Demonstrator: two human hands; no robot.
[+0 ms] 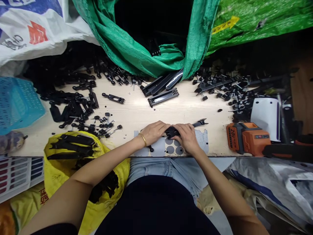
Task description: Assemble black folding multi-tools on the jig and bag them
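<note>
At the front edge of the table, my left hand (pixel 154 132) and my right hand (pixel 187 137) meet over a black plastic part (pixel 171 131). Both are closed on it, the left from one side and the right from the other; fingers hide much of its shape. A forked black end (pixel 201 122) sticks out beyond my right hand; whether it belongs to the same part I cannot tell. Under my hands lies a grey sheet (pixel 202 140) with round marks. A small black knob (pixel 151 149) is just below my left hand.
Folded black bracket arms (pixel 163 97) lie before a green sack (pixel 151 67). Black clamp pieces (pixel 73 107) and knobbed screws (pixel 106 125) are heaped left, more screws (pixel 241 102) right. An orange power tool (pixel 249 137), blue basket (pixel 21 104) and yellow bag (pixel 119 176) flank me.
</note>
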